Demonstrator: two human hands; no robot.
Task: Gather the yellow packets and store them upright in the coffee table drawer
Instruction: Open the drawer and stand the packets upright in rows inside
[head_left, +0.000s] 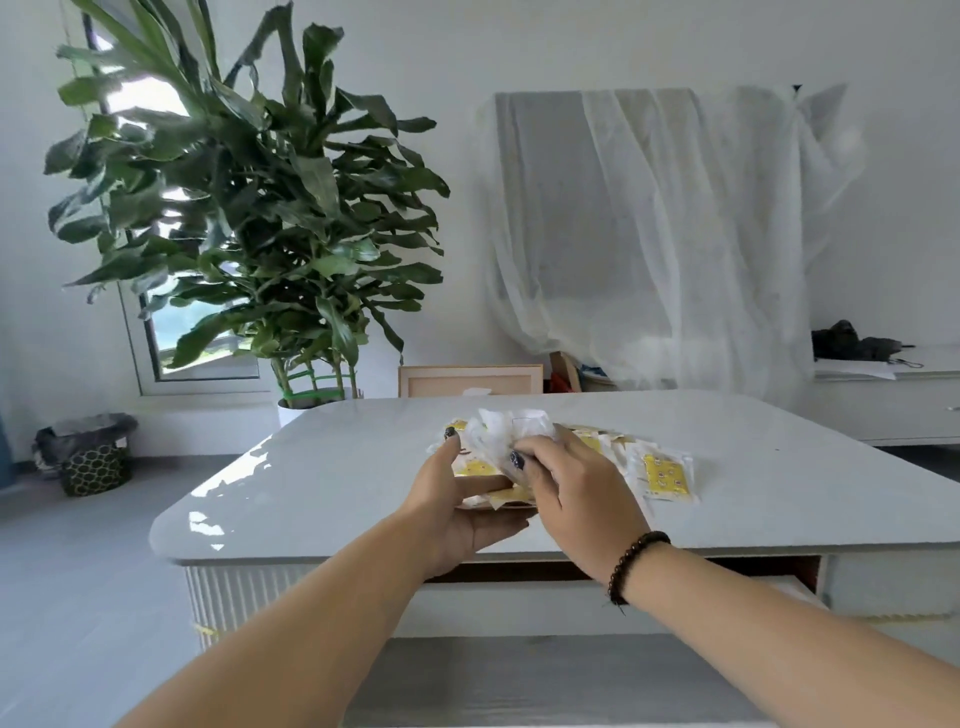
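Several yellow packets in clear wrappers lie on the white coffee table (332, 488). One loose packet (665, 475) lies flat to the right of my hands. My left hand (462, 509) holds a stack of packets (493, 467) from below, thumb up along its left side. My right hand (566, 478) grips a bunch of packets (511, 428) from above, fingers curled over them, right over the left hand's stack. The coffee table drawer (779, 587) stands pulled out below the table's front edge; its inside is hidden by my arms.
A tall potted plant (249, 208) stands behind the table's far left corner. A patterned bin (91, 457) sits on the floor at left. A cloth-draped screen (665, 234) and a low white cabinet (893, 410) are at the back right.
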